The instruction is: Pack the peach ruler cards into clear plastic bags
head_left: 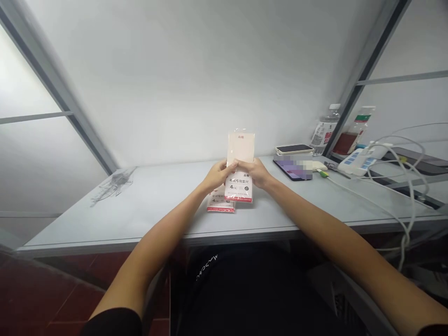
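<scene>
Packet (238, 185) with a red bottom edge is sitting between my fingers, over the middle of the surface (157, 198). My left fingers (219, 175) are gripping its left side, and my right fingers (258, 172) are gripping its right side. They are touching across its front. A pale pink part (241, 147) is showing above them. I am not telling if the bottom is touching anything, because I can't see that well. Another packet (221, 205) is lying just to the left and nearer to me, partly hidden. Over on the right, a phone with a purple screen (289, 169) is lying nearer than a pale-edged phone (294, 149). Farther right, a clear bottle (325, 133) and a bottle of dark red drink (350, 137) are standing. White cords (412, 200) are looping at the far right.
</scene>
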Tool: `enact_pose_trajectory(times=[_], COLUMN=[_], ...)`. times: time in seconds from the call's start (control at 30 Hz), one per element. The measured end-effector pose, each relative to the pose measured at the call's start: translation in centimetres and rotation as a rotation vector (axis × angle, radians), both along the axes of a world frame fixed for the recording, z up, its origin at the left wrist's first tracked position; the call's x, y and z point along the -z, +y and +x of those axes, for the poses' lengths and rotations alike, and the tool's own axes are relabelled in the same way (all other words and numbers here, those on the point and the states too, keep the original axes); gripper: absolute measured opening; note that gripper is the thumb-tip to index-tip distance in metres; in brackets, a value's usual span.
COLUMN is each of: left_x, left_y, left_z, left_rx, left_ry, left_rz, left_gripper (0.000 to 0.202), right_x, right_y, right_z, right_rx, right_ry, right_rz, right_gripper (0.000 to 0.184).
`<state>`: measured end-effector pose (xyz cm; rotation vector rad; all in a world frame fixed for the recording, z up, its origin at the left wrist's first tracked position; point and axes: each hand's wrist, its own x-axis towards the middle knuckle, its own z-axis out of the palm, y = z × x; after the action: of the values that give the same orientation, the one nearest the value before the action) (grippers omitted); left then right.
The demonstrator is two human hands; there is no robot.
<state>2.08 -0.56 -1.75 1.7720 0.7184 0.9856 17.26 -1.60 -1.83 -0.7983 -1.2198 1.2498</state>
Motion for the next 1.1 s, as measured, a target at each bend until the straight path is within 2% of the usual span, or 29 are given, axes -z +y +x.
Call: enact_pose_trajectory(times=[0.2, 0.33, 0.57, 0.77, 0.9, 1.1], left_x=[-0.15, -0.33, -0.27, -0.04, -0.31, -0.80], left_y=[0.40, 0.28, 0.26, 0.48, 0.47, 0.44], left_z=[-0.08, -0.13, -0.24, -0.06, -0.31, -0.82], left_rx=[0.048, 0.081, -0.032, -0.047, 0.027, 0.106], left_ry=[-0.108, -0.127, -0.042, -0.040, -0.122, -0.128], left_rz=[-0.102, -0.110, -0.109, -0.109, -0.170, -0.297], left_gripper=[0.032, 0.031, 0.033, 0.039, 0.037, 0.037], right_x=[-0.02, -0.03, 0.10, 0.04, -0.10, -0.10], right_y=[-0.09, -0.13, 0.05, 0.08, -0.03, -0.04], right_z=[0.13, 0.13, -0.13, -0.11, -0.07, -0.06], right_rx=[-0.043, -0.073, -0.016, 0.001, -0.030, -0.023], right_ry=[0.017, 0.034, 0.028, -0.003, 0.009, -0.022], right_rz=[-0.013, -0.027, -0.064, -0.063, -0.056, -0.048], right_gripper=[0.027, 0.025, 0.024, 0.026, 0.027, 0.028])
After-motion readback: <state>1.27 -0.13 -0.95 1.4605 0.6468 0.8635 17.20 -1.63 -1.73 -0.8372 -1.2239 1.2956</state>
